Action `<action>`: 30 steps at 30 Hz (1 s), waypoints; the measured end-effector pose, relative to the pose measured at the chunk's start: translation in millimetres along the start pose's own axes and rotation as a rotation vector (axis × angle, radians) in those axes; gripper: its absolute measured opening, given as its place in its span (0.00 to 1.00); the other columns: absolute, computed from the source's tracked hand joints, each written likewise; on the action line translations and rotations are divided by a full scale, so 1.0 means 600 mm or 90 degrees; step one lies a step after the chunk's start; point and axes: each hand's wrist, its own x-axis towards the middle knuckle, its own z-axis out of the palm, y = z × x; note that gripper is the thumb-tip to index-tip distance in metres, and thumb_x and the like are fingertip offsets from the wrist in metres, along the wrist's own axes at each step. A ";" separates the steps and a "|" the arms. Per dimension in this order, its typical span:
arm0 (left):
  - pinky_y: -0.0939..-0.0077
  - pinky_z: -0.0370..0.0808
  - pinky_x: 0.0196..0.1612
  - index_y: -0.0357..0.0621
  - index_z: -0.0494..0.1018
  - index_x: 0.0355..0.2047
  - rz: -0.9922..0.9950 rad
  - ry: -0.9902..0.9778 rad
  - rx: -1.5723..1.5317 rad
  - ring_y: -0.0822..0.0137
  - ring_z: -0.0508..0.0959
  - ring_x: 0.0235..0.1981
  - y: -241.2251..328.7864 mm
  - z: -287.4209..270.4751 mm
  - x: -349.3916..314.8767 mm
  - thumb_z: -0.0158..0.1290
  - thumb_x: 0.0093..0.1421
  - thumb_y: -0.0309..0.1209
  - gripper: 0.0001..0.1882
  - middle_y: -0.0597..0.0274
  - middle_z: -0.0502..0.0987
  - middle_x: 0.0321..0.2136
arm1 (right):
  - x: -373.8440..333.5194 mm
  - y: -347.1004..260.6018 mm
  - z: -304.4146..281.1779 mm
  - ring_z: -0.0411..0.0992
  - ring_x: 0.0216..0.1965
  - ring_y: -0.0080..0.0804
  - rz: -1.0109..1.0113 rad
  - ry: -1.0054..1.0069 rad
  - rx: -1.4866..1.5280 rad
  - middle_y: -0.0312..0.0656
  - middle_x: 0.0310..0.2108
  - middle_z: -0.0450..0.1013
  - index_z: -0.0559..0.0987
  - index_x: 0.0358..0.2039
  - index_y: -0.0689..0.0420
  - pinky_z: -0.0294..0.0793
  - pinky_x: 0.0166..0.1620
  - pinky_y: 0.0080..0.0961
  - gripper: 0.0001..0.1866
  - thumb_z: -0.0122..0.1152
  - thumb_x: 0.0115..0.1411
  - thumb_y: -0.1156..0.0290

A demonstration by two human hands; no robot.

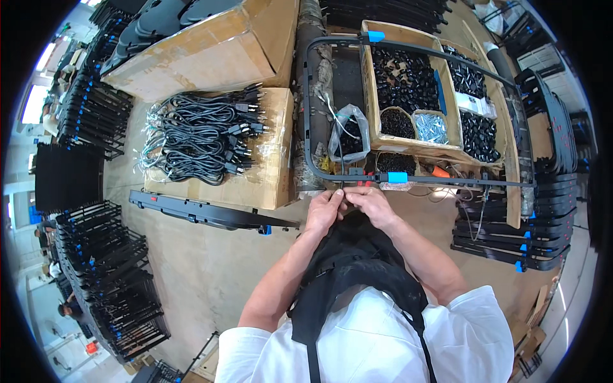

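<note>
Evidently the work sits at the near rail of the black, round-cornered tubular frame (308,96), where both bare hands meet in front of the person's body. The left hand (324,210) has thumb and fingertips pressed together, apparently pinching the lower end of a thin dark cord (342,165) that crosses the rail; such a close grip probably steadies a slender, limp piece. The right hand (373,205) is curled just beside it, its fingertips near the same spot, but I cannot tell what they grip.

The frame lies across a pipe wrapped in worn grey covering (306,76), likely there to spare its finish, and spans part of a partitioned wooden tray (415,147) of small black parts and silver screws, presumably kept within reach. Bright blue clips (396,177) sit on its rails. To the left, bundled black power cables (198,137) lie on a brown cardboard box (282,172), plugs mostly facing the frame, perhaps for easy picking.
</note>
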 end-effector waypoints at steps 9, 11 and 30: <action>0.60 0.77 0.47 0.34 0.76 0.47 0.298 0.172 0.114 0.55 0.81 0.38 -0.085 0.000 -0.004 0.51 0.74 0.37 0.16 0.48 0.81 0.36 | 0.027 -0.128 0.052 0.81 0.48 0.50 -0.468 -0.158 -0.902 0.46 0.44 0.82 0.83 0.49 0.59 0.82 0.48 0.45 0.15 0.56 0.64 0.72; 0.62 0.77 0.46 0.34 0.76 0.48 0.295 0.146 0.102 0.58 0.81 0.37 -0.079 -0.012 -0.012 0.51 0.74 0.36 0.16 0.50 0.81 0.36 | 0.049 -0.145 0.079 0.81 0.48 0.51 -0.410 -0.241 -1.044 0.48 0.43 0.82 0.83 0.46 0.59 0.82 0.47 0.46 0.13 0.56 0.64 0.72; 0.66 0.74 0.40 0.40 0.80 0.47 0.147 0.044 -0.028 0.70 0.75 0.33 -0.061 -0.032 -0.016 0.55 0.70 0.39 0.15 0.61 0.79 0.29 | 0.043 -0.168 0.069 0.78 0.45 0.50 -0.477 -0.309 -1.024 0.49 0.38 0.76 0.79 0.40 0.60 0.77 0.49 0.45 0.09 0.64 0.59 0.72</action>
